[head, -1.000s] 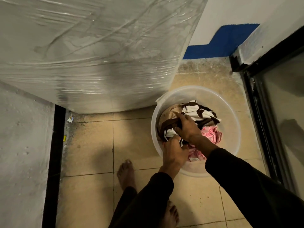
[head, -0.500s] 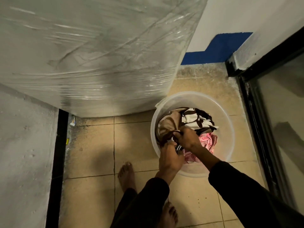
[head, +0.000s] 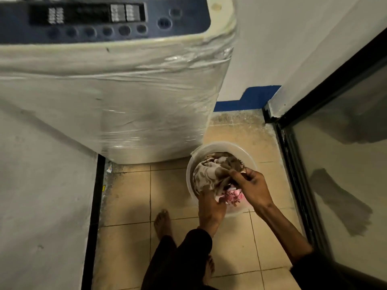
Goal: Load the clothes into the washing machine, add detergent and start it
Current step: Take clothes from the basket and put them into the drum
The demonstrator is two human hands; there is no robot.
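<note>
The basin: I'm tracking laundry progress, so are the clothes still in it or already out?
Still in. The brown-and-white garment and pink cloth sit inside the basin, gripped by the left hand and right hand.

The basin (head: pixel 250 158) sits on the floor (head: pixel 129 197) at the washing machine's (head: pixel 117 97) five o'clock corner. Clothes (head: pixel 209 176) lie in it. A glass door (head: pixel 345 164) stands at three o'clock.

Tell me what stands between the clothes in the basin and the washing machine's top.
Nothing visible blocks the way. Both hands, left hand and right hand, already grip the brown-and-white garment in the basin on the floor beside the washing machine. The machine's loading opening lies out of view, so whether its lid is open cannot be told.
</note>
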